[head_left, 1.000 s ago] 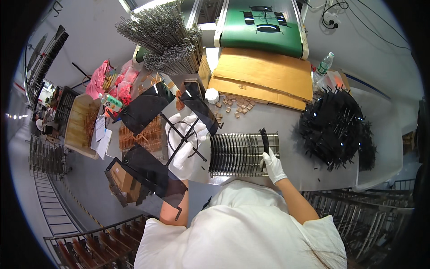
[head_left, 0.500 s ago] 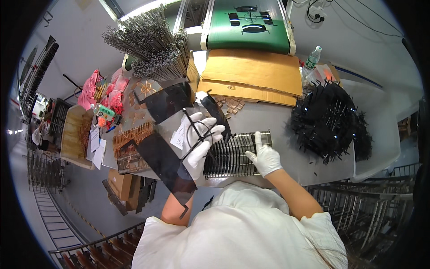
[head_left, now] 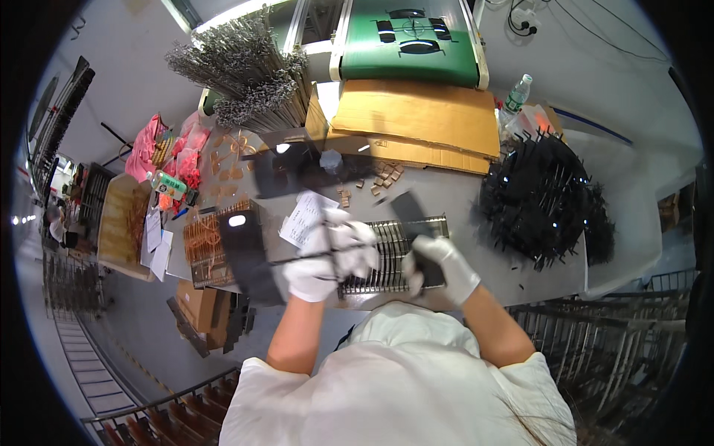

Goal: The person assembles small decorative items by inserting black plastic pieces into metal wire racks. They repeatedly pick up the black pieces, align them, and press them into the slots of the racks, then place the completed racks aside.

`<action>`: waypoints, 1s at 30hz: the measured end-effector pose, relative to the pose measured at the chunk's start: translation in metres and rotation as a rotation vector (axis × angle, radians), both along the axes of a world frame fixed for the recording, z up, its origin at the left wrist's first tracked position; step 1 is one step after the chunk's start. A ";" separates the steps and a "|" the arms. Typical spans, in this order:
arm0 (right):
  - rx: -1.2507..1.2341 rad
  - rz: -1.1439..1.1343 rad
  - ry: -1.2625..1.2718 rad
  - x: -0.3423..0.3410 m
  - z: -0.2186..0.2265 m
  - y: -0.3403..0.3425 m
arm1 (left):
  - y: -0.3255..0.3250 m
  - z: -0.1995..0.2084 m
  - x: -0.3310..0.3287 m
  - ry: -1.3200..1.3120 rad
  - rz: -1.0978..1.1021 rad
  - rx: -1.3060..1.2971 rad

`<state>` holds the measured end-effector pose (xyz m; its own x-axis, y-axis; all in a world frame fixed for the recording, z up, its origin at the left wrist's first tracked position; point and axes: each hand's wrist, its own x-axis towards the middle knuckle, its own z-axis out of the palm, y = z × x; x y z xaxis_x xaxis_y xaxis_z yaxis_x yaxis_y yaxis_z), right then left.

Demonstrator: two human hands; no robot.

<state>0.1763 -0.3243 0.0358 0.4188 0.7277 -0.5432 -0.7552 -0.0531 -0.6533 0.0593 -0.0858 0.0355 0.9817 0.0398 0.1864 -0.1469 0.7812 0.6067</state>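
Observation:
My gloved left hand is closed round the thin rods of a black wire frame, blurred by motion. Dark curved panels stand out from that frame: one panel to the left, another panel on the far side. My gloved right hand grips a narrow black plate, tilted over the rack. Whether this plate is joined to the frame I cannot tell. Beneath both hands lies a slotted metal rack with a row of thin upright pieces.
Copper-coloured parts fill another rack at left, near a paper slip. Small brown blocks lie before flat cardboard. A black pile stands right, wire rods far left. A green conveyor carries a four-panel piece.
My right hand, earlier spread over the rack without a plate, now grips a black plate. The frame in my left hand has turned, its left panel now more upright.

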 end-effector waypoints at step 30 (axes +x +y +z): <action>-0.177 0.367 -0.748 0.001 0.025 0.007 | -0.002 -0.010 -0.007 0.185 -0.680 0.261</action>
